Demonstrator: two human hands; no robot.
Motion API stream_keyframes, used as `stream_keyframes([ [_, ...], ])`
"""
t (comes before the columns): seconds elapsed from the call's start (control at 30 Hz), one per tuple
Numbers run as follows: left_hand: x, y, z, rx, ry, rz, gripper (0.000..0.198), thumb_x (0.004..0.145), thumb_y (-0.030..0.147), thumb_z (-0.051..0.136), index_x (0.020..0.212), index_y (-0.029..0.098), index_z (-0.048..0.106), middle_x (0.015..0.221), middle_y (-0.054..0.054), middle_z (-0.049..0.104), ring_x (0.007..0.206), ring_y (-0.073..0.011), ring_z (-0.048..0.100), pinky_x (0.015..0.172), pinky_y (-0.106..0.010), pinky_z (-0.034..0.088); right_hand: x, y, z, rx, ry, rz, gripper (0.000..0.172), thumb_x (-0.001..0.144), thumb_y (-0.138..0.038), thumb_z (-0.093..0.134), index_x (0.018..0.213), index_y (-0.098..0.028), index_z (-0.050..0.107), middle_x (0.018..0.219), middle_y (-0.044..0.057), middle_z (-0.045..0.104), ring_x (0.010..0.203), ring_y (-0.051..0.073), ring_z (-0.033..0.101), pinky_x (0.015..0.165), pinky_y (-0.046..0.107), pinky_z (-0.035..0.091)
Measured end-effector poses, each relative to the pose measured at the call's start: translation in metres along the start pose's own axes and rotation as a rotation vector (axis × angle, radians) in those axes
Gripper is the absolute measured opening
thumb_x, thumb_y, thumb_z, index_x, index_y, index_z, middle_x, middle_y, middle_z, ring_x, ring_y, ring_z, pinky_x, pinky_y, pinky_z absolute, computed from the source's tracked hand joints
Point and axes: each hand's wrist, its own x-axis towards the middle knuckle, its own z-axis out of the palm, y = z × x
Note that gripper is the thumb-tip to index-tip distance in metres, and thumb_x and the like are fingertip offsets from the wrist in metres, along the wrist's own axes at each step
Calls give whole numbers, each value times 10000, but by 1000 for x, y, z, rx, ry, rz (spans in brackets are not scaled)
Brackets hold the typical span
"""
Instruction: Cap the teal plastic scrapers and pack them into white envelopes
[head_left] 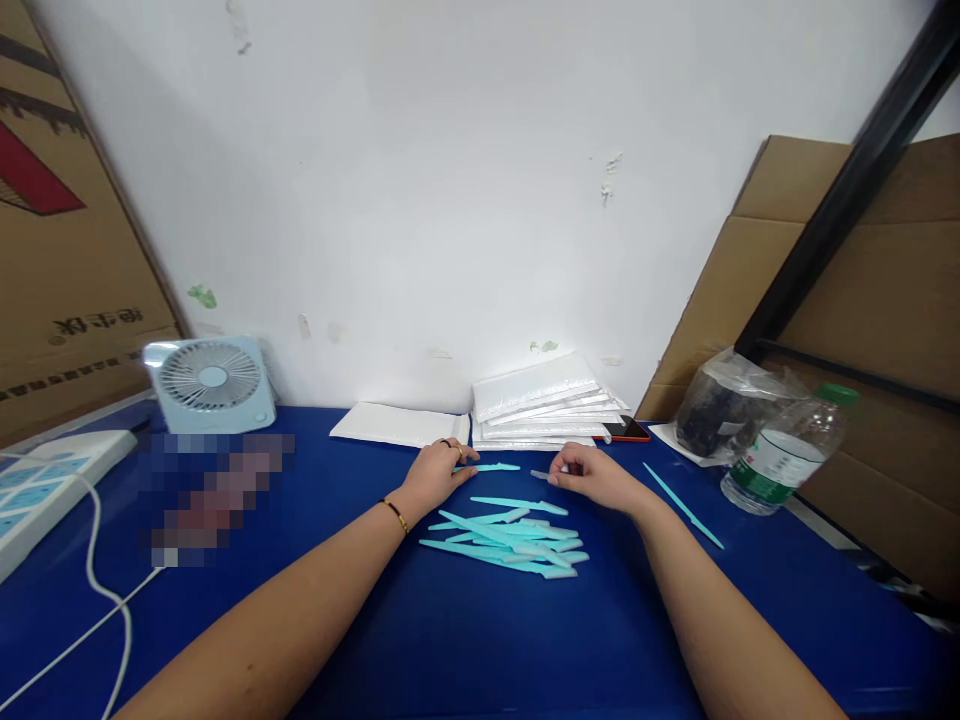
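Note:
My left hand (439,473) rests near the middle of the blue table, its fingers on the handle end of a slim turquoise stick-like tool (496,467). Between the thumb and fingers of my right hand (589,474) is a small translucent cap (541,475), a short gap from the tool's tip. Nearer to me lies a loose pile of several turquoise tools (510,545) with pale covered ends. One more tool (519,505) lies just behind the pile. Another turquoise tool (682,505) lies alone to the right of my right forearm.
White padded envelopes (536,400) are stacked by the wall, a flat one (397,424) beside them. A phone (628,430) lies behind my right hand. A bottle (776,460) and bagged cup (712,410) stand right; a fan (212,384) and power strip (56,480) are left.

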Motion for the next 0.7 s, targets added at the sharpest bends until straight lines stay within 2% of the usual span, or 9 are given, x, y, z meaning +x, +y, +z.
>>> stream_keyframes([
  [0.1,-3,3,0,-97,44,27,207,829,352,518,931,231,652,937,-25,617,863,-160,550,753,-250,403,-8,-7,-4,-32,-136,-8,237,645,-373,702,779,-184,657,785,18,560,691,142,507,603,241,393],
  [0.2,-7,11,-3,-184,-20,104,245,828,417,507,846,223,656,856,-7,628,794,-138,556,697,-228,397,-8,-9,4,-42,-180,2,184,669,-335,681,765,-182,644,790,11,541,676,133,506,591,236,396],
  [0.3,-10,19,-5,-219,-145,130,245,802,429,538,807,216,660,782,10,635,697,-115,548,616,-209,373,-2,-12,16,-58,-138,-31,130,720,-310,631,748,-183,634,783,10,535,661,126,500,579,230,388],
  [0.4,-11,22,-5,-212,-206,99,250,813,403,519,780,200,661,731,11,638,632,-104,529,580,-206,348,3,-17,25,-95,-70,-85,94,738,-277,616,743,-184,631,787,15,543,677,129,506,597,232,383],
  [0.53,-8,14,-6,-146,-195,45,205,792,361,534,779,204,664,752,9,644,643,-112,537,577,-210,346,8,-16,24,-107,-22,-124,70,744,-249,609,748,-184,635,790,19,554,695,133,512,617,236,380],
  [0.7,-6,-1,-15,-53,-127,-53,198,788,356,529,798,211,663,798,-7,648,714,-142,558,624,-232,376,7,-6,10,-128,68,-18,120,706,-296,651,736,-179,648,752,21,561,648,137,489,580,248,363],
])
